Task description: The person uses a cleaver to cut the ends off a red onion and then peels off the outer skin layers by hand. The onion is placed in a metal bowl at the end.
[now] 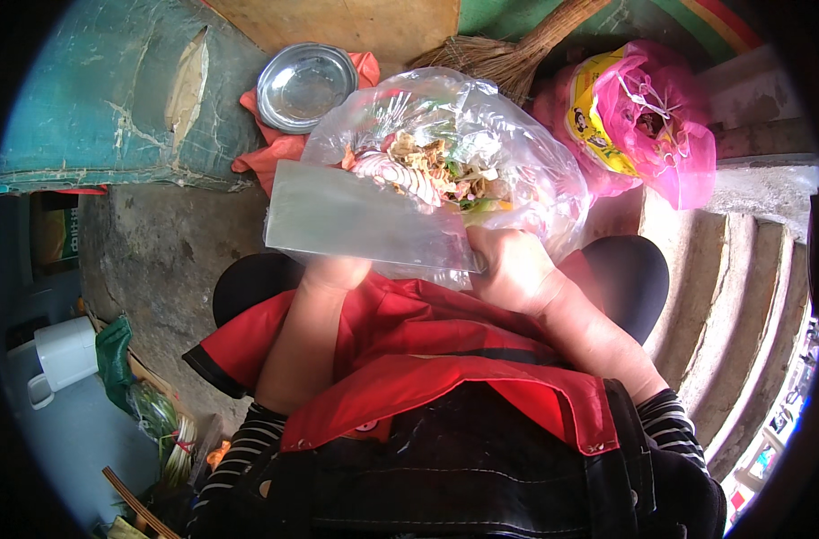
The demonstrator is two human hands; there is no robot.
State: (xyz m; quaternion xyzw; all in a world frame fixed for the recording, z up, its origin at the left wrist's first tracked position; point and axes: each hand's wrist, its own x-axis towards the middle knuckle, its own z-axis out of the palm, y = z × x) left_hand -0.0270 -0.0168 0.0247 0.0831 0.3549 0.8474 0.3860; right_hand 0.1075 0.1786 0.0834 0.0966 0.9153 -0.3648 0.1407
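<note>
My right hand [514, 266] grips one end of a broad, flat rectangular metal blade, which looks like a cleaver [362, 215]. My left hand [337, 271] is under the blade's near edge. Its fingers are hidden by the blade, so whatever they hold cannot be seen. Beyond the blade, a large clear plastic bag [537, 155] gapes open between my knees. Vegetable scraps [426, 165] lie inside it, with pale, brown and green pieces and a red-and-white striped one. The blade covers the left front part of the bag.
A metal bowl [307, 87] rests on red plastic [251, 162] at the back left. Behind the bag leans a straw broom [510, 57]. A pink mesh bag [685, 141] stands right, above concrete steps [716, 303]. A white container [66, 354] and bundled greens [155, 411] are at left.
</note>
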